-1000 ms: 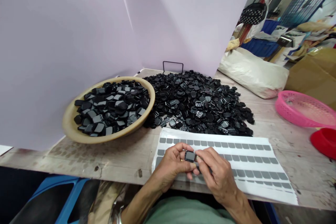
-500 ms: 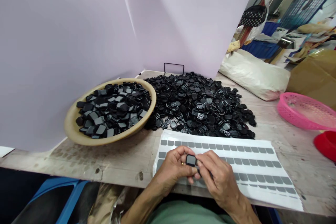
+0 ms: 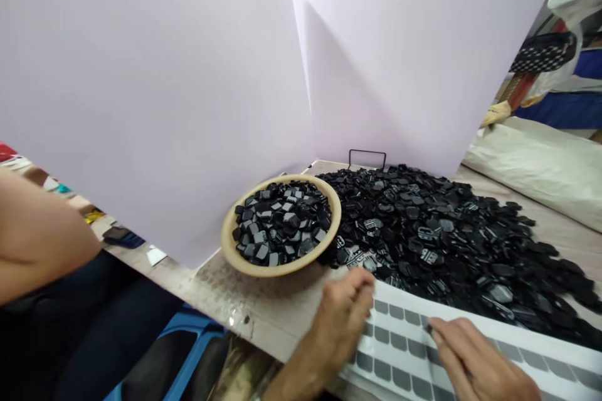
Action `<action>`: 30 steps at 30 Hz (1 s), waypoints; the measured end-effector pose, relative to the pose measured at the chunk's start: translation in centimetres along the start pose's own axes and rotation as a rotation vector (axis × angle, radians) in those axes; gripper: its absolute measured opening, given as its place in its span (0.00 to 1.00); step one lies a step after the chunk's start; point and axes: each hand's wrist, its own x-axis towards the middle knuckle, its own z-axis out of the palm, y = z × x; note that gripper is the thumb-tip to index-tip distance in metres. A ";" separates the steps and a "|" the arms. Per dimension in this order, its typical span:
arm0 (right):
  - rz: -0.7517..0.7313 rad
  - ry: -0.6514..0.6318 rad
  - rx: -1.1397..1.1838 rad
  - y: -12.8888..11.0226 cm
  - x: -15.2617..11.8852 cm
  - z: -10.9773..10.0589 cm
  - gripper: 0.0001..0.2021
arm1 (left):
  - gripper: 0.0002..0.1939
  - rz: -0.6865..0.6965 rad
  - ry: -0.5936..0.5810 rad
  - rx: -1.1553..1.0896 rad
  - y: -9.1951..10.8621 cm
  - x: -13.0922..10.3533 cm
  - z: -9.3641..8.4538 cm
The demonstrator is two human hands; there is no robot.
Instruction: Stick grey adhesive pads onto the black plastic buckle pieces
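Observation:
My left hand [image 3: 342, 313] is raised over the left end of a white sheet [image 3: 404, 302] with rows of grey rounded stickers. Its fingers are curled together, and what they hold, if anything, is hidden. My right hand [image 3: 480, 357] is over the middle of the sheet, thumb and fingertips pinched on a small dark piece. Behind the sheet spreads a large pile of black plastic pieces [image 3: 423, 225]. A beige bowl [image 3: 230, 241] on the left holds many black pieces, a number of them with grey faces.
White panels [image 3: 164, 88] stand behind and left of the bowl. A thin black wire frame [image 3: 367, 151] is behind the pile. A white sack [image 3: 540, 163] lies at the right. Another person's bare arm [image 3: 42, 232] shows at the far left, near a blue chair [image 3: 190, 326].
The view has swung left. My hands, together around a black piece before, are now apart. The black piece with the grey face is no longer visible between them.

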 end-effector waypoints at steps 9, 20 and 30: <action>0.358 -0.309 0.153 -2.5 2.0 -1.7 0.09 | 0.16 0.549 0.739 0.655 -0.4 3.0 -7.1; 0.194 -0.512 0.182 -5.8 4.1 0.2 0.07 | 0.31 0.131 -0.270 0.524 -9.3 -2.9 -1.5; 0.101 -0.484 0.034 -9.0 4.5 2.0 0.06 | 0.32 0.112 -0.252 0.520 -10.3 -3.1 -1.1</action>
